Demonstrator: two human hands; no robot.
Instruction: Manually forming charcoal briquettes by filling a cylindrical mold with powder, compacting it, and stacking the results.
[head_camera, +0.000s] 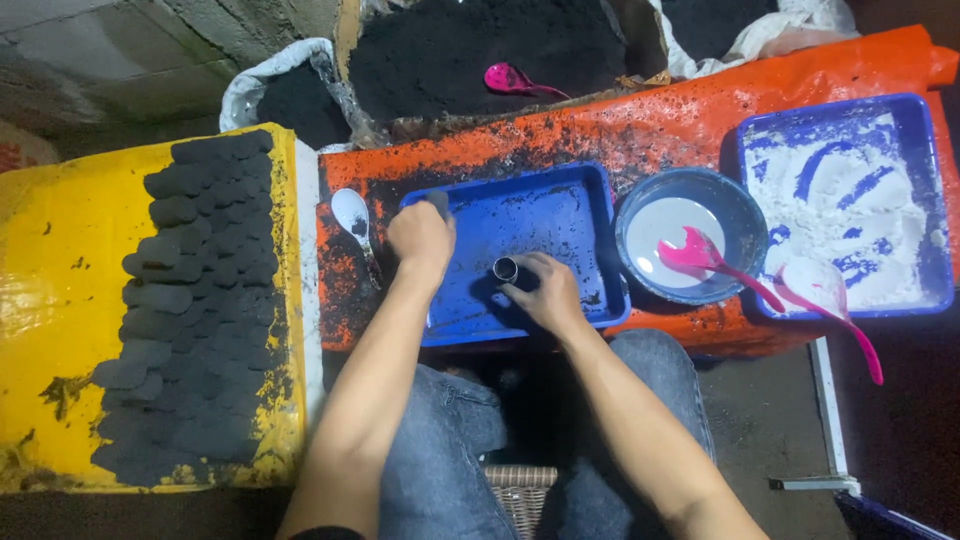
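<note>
Two hands work over the shallow blue plastic tray (560, 215) on your orange counter (650, 130). Your right hand (545, 293) has its grip clamped on a small dark metal cylinder (506, 268) standing in the tray; your left hand (421, 237) closes around a dark grey pressed block (437, 200) at the tray's left rim.

Materials & finish, bench w/ powder trays

Metal tube (506, 268) in right hand (545, 295): shiny rim. Blue tray (560, 215): smooth glossy plastic, smudged w/ black dust. Dark cylinders (195, 300): matt, rough, grainy, on glossy yellow sheet (60, 270). Orange sheet (650, 130): slick plastic, gritty w/ black powder. Second blue tray (925, 200): coated in matt white powder. Pink spoons (715, 258): glossy plastic. Jeans (450, 450): faded denim cloth.
</note>
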